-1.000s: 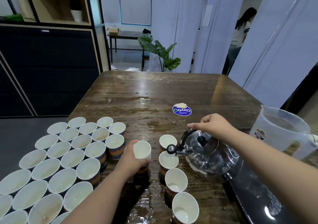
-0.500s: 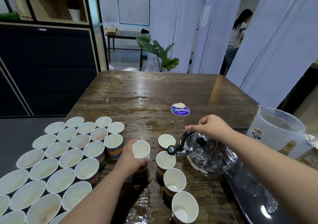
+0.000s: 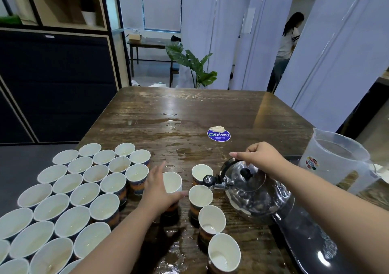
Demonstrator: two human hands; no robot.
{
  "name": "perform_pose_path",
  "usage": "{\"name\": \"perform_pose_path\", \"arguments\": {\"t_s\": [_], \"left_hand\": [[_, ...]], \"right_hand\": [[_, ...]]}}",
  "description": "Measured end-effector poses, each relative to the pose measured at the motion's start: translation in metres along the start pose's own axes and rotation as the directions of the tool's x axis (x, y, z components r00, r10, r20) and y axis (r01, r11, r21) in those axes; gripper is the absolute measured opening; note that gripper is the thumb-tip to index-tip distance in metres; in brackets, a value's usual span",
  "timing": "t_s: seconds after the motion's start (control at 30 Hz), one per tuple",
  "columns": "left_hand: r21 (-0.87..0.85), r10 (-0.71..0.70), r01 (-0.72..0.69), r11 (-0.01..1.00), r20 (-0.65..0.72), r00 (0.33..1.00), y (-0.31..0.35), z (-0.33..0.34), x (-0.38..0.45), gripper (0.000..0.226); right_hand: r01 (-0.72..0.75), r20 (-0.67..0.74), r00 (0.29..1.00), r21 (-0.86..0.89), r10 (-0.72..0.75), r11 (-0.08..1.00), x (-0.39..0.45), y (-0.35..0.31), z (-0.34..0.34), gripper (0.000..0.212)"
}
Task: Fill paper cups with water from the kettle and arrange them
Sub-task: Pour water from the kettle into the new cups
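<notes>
My right hand [image 3: 260,158] grips the handle of the steel kettle [image 3: 254,193], which sits low at the right. Its spout is just over the rim of a paper cup [image 3: 200,196]. That cup is second in a short line with a far cup [image 3: 202,171] and two nearer cups [image 3: 211,219], [image 3: 224,252]. My left hand [image 3: 157,191] lies around the near side of another paper cup [image 3: 173,182] standing on the wooden table [image 3: 189,109]. Its forefinger is straight along the cup's left and its thumb is stretched across the front. A block of several cups [image 3: 84,191] fills the left.
A clear plastic pitcher [image 3: 336,162] stands at the right edge, and a black tray [image 3: 307,244] lies under the kettle's near side. Water is spilled around the cups and mid-table [image 3: 172,123]. A round blue sticker [image 3: 219,136] lies farther back. A person [image 3: 288,42] stands behind the partitions.
My left hand's fingers have uncurled from the cup and now lie straight beside it. The kettle has shifted slightly, its spout staying over the line of cups.
</notes>
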State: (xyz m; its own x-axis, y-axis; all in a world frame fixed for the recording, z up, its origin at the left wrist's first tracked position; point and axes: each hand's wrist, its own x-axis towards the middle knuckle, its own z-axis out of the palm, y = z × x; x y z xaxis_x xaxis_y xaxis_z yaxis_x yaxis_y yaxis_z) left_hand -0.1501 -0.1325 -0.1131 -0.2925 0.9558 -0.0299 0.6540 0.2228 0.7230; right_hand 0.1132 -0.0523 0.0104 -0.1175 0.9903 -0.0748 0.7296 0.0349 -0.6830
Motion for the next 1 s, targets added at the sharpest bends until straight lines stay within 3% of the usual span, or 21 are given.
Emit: {"name": "perform_pose_path", "arguments": {"t_s": [0.1,0.2,0.33,0.43,0.53,0.63,0.77,1.0], "left_hand": [[-0.063,0.243,-0.251,0.966,-0.115,0.963,0.019,-0.006,-0.014,0.064],[-0.170,0.333,-0.330,0.929,-0.011,0.943,0.041,-0.008,-0.021,0.035],[-0.190,0.386,-0.345,0.919,0.262,0.885,0.067,-0.007,-0.028,0.042],[-0.250,0.353,-0.272,0.929,0.380,0.855,0.074,-0.004,-0.035,0.064],[-0.220,0.284,-0.203,0.954,0.455,0.844,0.080,-0.003,-0.041,0.093],[-0.161,0.201,-0.136,0.978,0.524,0.827,0.089,-0.003,-0.049,0.090],[-0.125,0.130,-0.069,0.990,0.589,0.798,0.098,-0.002,-0.058,0.102],[-0.060,0.060,-0.029,0.998,0.613,0.788,0.093,0.011,-0.064,0.106]], "right_hand": [[-0.013,-0.022,1.000,0.058,0.015,0.998,-0.004,0.005,-0.004,0.053],[-0.002,-0.016,1.000,0.077,0.004,0.997,-0.010,0.006,-0.009,0.053],[0.026,0.008,1.000,0.075,-0.027,0.997,-0.018,0.004,-0.017,0.053],[0.054,0.040,0.998,0.050,-0.056,0.997,-0.025,0.003,-0.023,0.053],[0.079,0.078,0.994,-0.006,-0.078,0.997,-0.033,0.003,-0.024,0.054],[0.125,0.073,0.990,-0.051,-0.121,0.991,-0.039,0.005,-0.020,0.054],[0.116,0.078,0.991,-0.086,-0.110,0.989,-0.044,0.007,-0.016,0.058],[0.142,0.089,0.987,-0.138,-0.130,0.980,-0.049,0.011,-0.014,0.060]]}}
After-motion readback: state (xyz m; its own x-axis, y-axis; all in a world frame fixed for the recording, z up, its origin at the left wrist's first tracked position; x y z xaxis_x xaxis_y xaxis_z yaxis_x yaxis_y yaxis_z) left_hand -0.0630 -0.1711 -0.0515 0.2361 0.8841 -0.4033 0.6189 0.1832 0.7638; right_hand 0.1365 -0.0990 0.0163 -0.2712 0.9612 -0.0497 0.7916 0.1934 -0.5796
